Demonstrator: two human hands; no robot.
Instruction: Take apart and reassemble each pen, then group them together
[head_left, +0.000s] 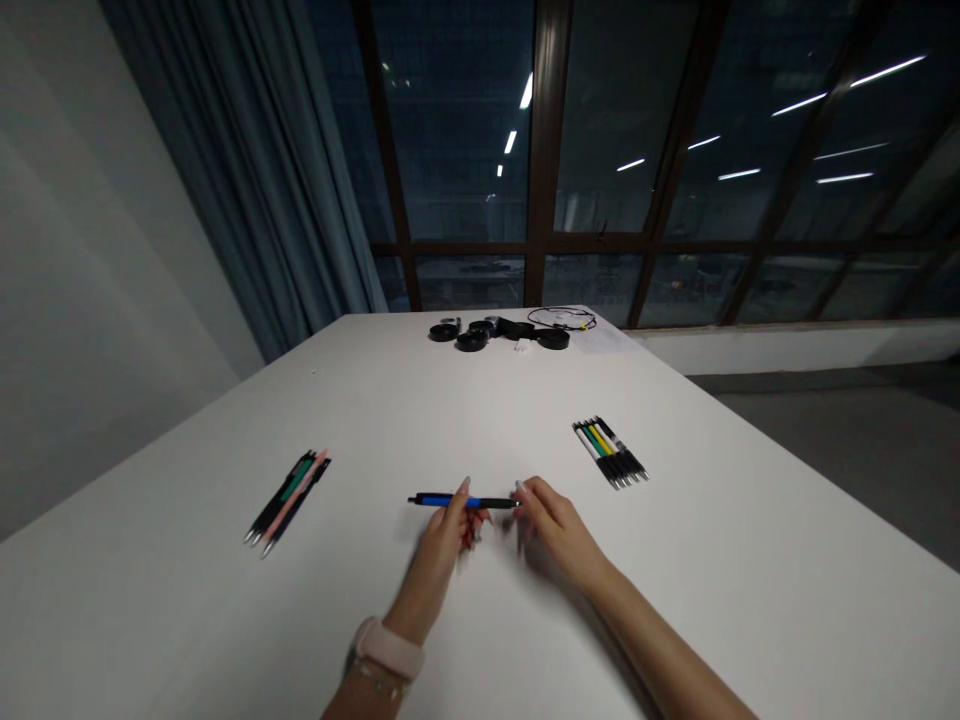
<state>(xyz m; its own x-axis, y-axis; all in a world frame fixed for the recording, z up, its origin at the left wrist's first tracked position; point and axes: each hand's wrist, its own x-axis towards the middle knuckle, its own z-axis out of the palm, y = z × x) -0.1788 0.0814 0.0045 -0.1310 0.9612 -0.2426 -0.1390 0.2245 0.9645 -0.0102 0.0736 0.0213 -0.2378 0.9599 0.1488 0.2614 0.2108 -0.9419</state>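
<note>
A blue and black pen lies level across the space between my hands, above the white table. My left hand grips its middle between thumb and fingers. At the pen's right end, the thumb and fingertips of my right hand are pinched around the tip; its lower fingers are slightly blurred. Off to the left rests a slanted bunch of pens, black, green and pink. To the right, several pens lie side by side in a neat row, with white, green, yellow and black barrels.
Black round reels or rolls sit at the table's far end, beside a small white piece. A dark cable loops over papers there. The white table reaches toward the windows, and a blue curtain hangs at left.
</note>
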